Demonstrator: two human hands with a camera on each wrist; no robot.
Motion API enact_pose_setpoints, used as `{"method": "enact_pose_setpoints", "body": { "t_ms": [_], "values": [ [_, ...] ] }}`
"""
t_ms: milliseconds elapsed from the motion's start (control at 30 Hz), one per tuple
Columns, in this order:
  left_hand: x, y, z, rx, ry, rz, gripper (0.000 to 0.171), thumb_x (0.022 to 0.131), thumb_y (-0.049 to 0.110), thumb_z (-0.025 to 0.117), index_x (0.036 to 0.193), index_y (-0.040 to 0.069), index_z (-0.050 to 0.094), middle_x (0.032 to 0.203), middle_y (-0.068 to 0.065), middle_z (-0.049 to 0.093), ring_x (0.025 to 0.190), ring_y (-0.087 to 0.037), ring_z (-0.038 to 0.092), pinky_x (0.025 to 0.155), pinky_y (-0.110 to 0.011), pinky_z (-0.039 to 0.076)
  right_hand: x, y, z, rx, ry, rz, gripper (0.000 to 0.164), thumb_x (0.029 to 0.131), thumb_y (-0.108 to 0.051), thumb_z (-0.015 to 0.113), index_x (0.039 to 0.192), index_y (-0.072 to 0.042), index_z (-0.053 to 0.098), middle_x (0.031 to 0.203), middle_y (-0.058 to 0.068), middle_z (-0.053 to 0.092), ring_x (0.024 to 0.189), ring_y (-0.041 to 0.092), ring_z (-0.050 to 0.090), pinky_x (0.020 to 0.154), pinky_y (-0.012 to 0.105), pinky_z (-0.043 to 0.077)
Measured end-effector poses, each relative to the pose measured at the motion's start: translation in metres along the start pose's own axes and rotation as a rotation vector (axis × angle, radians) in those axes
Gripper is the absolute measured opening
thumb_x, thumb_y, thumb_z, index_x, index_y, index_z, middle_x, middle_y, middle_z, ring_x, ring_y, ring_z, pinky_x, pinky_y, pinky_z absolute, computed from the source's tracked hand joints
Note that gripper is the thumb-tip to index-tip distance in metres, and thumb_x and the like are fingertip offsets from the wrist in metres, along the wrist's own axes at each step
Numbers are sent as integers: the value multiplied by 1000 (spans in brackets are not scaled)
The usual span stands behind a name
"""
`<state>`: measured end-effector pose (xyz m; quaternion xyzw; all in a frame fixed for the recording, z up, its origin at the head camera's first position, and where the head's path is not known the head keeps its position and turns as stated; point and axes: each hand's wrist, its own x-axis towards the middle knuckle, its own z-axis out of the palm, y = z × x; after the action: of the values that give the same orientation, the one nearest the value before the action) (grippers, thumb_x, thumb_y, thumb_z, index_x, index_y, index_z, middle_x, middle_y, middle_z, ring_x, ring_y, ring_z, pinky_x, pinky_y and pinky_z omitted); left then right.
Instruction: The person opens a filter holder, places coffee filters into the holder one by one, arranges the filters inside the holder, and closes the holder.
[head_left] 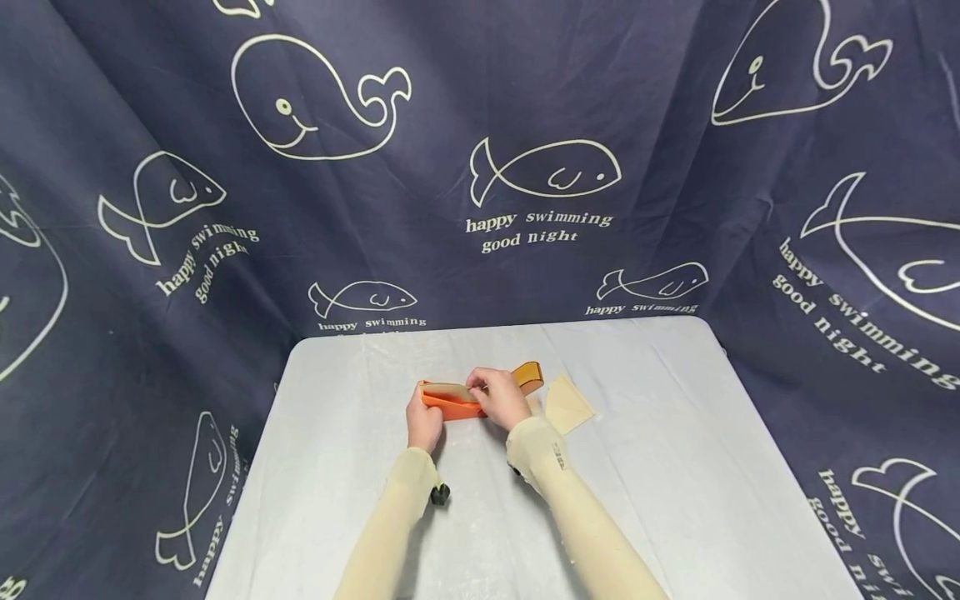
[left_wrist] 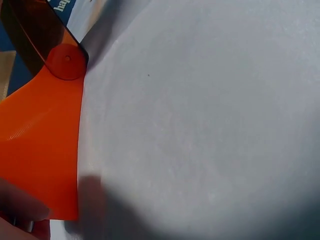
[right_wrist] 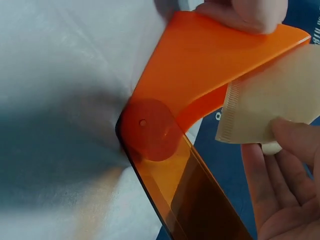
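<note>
My left hand (head_left: pixel 423 423) grips the left end of an orange plastic case (head_left: pixel 459 411), thumb and fingers at its edge. A translucent amber lid (head_left: pixel 529 377) swings open on a round hinge at the case's right end. My right hand (right_wrist: pixel 285 195) pinches a tan paper coffee filter (right_wrist: pixel 280 95) with a crimped edge, thumb on its face and fingers behind. That filter lies partly within the case's open mouth, overlapping its rim in the right wrist view. To the right of the case, another tan coffee filter (head_left: pixel 568 406) lies flat on the table.
The white-covered table (head_left: pixel 360 533) has rounded far corners. Dark blue curtains (head_left: pixel 450 267) with fish and whale prints hang behind it and on both sides. A small black device (head_left: pixel 440 494) sits at the left wrist.
</note>
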<state>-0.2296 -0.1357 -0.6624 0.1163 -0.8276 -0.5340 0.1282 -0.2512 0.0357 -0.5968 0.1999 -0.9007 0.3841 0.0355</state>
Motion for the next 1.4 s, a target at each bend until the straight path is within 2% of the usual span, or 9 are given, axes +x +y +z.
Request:
{"method": "enact_pose_setpoints", "body": {
  "t_ms": [267,433,667,867,1167,1400],
  "values": [
    [2,0,0,-8,13,11,46,72,-16,44,112,-2,64,105,-23,72,100,-40,67,91,-55,54,2,0,7,-141,-34,-38,9,91,-7,76,89,-15,73,90,-1,74,81,16,67,79,34,56],
    [3,0,0,-6,14,9,45,71,-16,45,109,-2,64,104,-23,72,98,-40,67,90,-55,54,1,-1,11,-233,-35,-59,12,91,-8,76,86,-18,71,87,-2,73,79,16,67,77,34,56],
    [2,3,-1,-8,-10,-28,42,73,-17,46,107,0,63,103,-22,71,97,-38,67,88,-54,54,1,-4,12,-301,-64,-55,14,91,-7,75,83,-18,71,82,-2,72,75,17,67,74,34,55],
    [0,2,-2,5,-17,-19,44,75,-18,46,113,-2,63,104,-22,70,98,-38,67,90,-55,54,1,-5,13,-347,-80,-41,12,92,-9,75,84,-18,72,82,-3,73,74,18,68,71,35,55],
    [0,2,-2,8,-11,0,44,75,-18,46,112,-2,63,104,-21,71,99,-38,67,91,-55,54,3,-5,19,-437,-55,-33,12,92,-11,76,81,-16,73,76,0,68,70,20,67,67,37,55],
    [-1,2,-2,3,-14,-10,44,75,-19,46,112,-2,64,105,-22,71,101,-39,68,92,-55,54,5,-4,26,-484,-29,-27,13,89,-12,78,78,-16,74,73,0,66,69,19,66,65,36,54]
  ]
}}
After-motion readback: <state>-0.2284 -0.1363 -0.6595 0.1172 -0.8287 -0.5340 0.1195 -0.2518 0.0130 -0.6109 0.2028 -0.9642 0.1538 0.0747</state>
